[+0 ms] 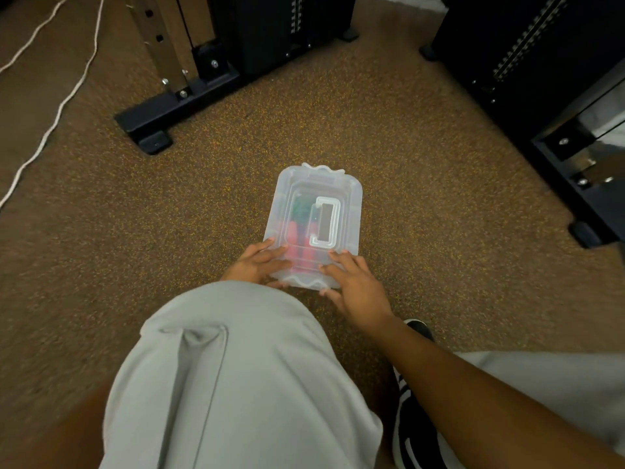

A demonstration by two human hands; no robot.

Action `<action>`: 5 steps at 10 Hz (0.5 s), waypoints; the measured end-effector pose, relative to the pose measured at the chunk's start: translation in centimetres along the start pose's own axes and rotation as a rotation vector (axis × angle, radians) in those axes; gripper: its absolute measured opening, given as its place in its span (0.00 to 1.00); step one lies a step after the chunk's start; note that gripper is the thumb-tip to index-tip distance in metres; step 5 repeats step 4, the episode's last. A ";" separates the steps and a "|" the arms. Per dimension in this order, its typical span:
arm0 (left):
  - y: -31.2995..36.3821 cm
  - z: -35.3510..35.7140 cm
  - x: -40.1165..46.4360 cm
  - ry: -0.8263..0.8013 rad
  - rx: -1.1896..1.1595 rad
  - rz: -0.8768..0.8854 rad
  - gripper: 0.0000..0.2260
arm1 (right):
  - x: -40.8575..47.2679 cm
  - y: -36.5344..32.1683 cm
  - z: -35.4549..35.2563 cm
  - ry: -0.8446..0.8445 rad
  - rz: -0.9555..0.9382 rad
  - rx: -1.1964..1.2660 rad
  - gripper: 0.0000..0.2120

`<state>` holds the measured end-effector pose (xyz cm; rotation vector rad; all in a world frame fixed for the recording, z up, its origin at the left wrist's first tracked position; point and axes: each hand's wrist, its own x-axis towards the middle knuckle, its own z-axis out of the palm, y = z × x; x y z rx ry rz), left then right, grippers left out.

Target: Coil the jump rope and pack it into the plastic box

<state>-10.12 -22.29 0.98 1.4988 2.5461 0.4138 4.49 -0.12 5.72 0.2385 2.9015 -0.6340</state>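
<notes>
Both the left hand [260,264] and right hand [355,286] pressed flat, fingers straight, on the near end of the lidded plastic box [348,211] holding the jump rope [297,231].

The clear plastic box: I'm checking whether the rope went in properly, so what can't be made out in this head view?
- Contents of the clear plastic box: the frosted lid blurs them to pink and green shapes; no coil can be made out.
- Near latch: covered by the left hand and right hand, so whether it has snapped shut is unknown.
- Left forearm: hidden behind the grey-clad knee.
- White cord on the floor: cut off by the frame's left edge.
</notes>
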 end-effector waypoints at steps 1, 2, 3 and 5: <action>0.3 -0.5 0.3 0.006 0.007 -0.012 0.28 | -0.2 -0.6 0.1 -0.007 0.025 -0.015 0.22; 1.4 -2.3 0.6 -0.005 0.024 -0.077 0.27 | -0.1 -1.0 -0.2 -0.040 0.045 -0.065 0.23; 2.8 -4.5 2.0 -0.026 0.123 -0.086 0.24 | 0.4 -1.3 -1.5 -0.021 0.044 -0.069 0.23; 4.4 -6.4 4.9 -0.097 0.157 -0.043 0.26 | 1.9 -1.3 -3.8 0.011 0.030 -0.019 0.24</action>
